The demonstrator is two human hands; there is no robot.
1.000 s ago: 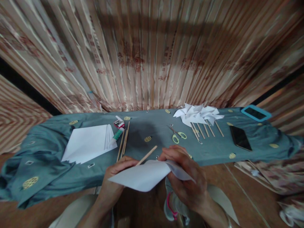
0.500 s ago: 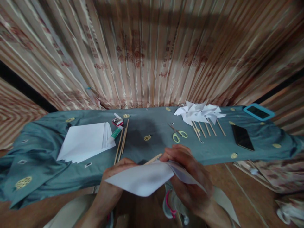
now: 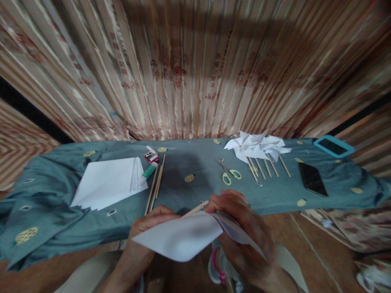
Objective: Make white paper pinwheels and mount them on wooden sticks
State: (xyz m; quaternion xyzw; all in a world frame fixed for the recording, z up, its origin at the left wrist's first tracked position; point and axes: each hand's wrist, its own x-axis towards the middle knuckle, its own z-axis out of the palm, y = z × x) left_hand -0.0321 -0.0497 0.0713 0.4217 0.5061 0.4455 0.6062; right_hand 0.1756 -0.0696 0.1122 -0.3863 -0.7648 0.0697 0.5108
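Above my lap, at the table's front edge, both hands hold a folded white paper pinwheel [image 3: 180, 236] and a thin wooden stick [image 3: 196, 209] behind it. My left hand [image 3: 146, 230] is closed at the left side, its fingertips hidden behind the paper. My right hand [image 3: 244, 228] is closed around the right side, with thumb and fingers pressed near the stick's end where paper and stick meet. One flap curls over the right palm. Whether a pin joins paper and stick cannot be seen.
On the cloth-covered table [image 3: 195, 158] lie a stack of white paper [image 3: 105, 181], a glue stick [image 3: 148, 173], a pin box [image 3: 151, 156], loose sticks [image 3: 157, 183], scissors [image 3: 229, 173], several paper pinwheels [image 3: 256, 146], a black phone [image 3: 312, 178] and a blue-framed device [image 3: 333, 145].
The paper and both hands have shifted slightly lower in view, with a little more of the stick showing. The grip stays the same, and the things on the table have not moved.
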